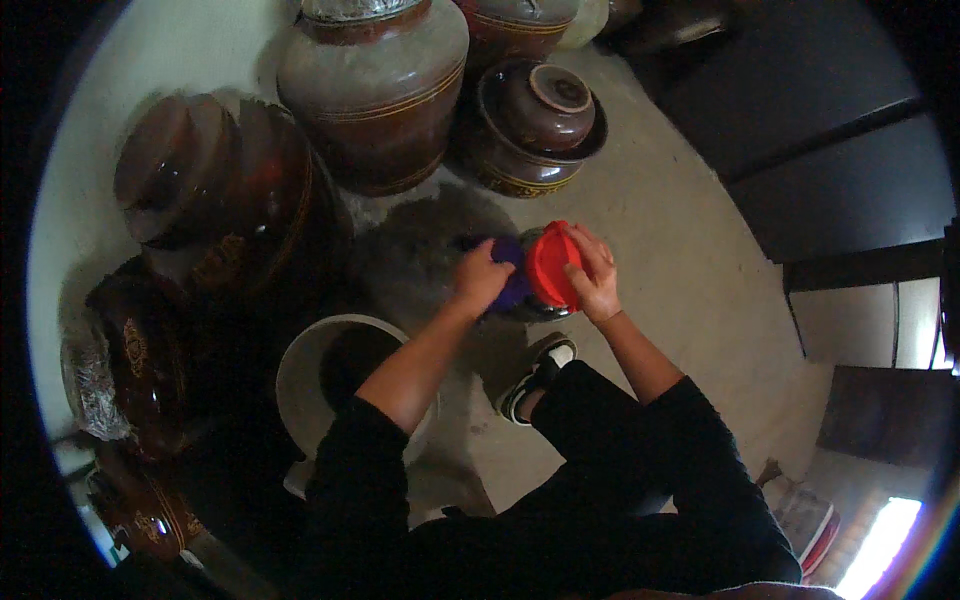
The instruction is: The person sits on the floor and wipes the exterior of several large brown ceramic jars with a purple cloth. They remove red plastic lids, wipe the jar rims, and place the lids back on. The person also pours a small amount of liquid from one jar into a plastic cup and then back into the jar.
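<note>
My left hand (480,279) is closed on a dark purple cloth (513,291), which is partly hidden by the fingers. In my right hand (600,279) is a red plastic lid or shallow dish (549,264), tilted, its raised rim showing. Cloth and red piece are side by side; I cannot tell whether they touch. Behind and below them shows part of a shiny metal bowl (551,312), mostly covered by the hands and the red piece.
A pale bucket (296,375) stands beside my left forearm. Large brown glazed jars (375,142) line the wall, and a smaller pot (525,176) bears an upturned brown bowl (544,124). Dark cabinets (840,180) stand at right. My shoe (536,382) rests on the concrete floor (675,247).
</note>
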`<state>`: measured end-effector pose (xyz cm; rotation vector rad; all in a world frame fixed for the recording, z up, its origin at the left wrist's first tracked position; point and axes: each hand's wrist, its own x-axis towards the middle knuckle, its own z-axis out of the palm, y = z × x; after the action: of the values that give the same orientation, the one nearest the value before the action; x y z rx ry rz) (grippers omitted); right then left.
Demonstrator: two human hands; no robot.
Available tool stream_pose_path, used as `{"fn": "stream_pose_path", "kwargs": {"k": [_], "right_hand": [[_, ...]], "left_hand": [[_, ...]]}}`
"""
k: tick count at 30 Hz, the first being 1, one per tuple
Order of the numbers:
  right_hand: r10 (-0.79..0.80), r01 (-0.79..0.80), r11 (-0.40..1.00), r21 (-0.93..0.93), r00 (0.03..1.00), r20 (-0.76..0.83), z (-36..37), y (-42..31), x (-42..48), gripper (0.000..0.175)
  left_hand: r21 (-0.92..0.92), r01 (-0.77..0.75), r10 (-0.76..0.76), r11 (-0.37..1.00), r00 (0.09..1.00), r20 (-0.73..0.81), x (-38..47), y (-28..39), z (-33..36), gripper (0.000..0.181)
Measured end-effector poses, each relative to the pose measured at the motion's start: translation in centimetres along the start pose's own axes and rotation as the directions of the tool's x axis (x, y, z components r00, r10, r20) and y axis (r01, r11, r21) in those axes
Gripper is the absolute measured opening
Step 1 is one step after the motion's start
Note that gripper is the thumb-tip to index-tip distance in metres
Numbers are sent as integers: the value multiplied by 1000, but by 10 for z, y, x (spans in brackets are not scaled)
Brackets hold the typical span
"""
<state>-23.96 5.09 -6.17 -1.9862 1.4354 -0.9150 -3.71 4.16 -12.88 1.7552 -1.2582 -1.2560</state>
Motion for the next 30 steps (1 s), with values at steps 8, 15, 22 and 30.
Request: {"fn": "stream_pose_path", "kwargs": {"k": [8, 15, 22, 30], "right_hand": [[-27, 26, 998, -50, 999, -24, 1, -7, 0, 55], [-34, 30, 997, -66, 998, -54, 4, -3, 2, 54], [-32, 22, 996, -90, 994, -105, 8, -2, 2, 53], [-67, 49, 988, -150, 991, -118, 12, -5, 2, 53]], "left_hand": [[-57, -102, 110, 993, 980, 168, 7, 12, 0, 52], [477, -375, 206, 795, 906, 369, 90, 68, 11, 44], [503, -331, 167, 799, 924, 343, 82, 56, 8, 37], [313, -34, 20, 949, 999, 46, -12, 22, -2, 45]]}}
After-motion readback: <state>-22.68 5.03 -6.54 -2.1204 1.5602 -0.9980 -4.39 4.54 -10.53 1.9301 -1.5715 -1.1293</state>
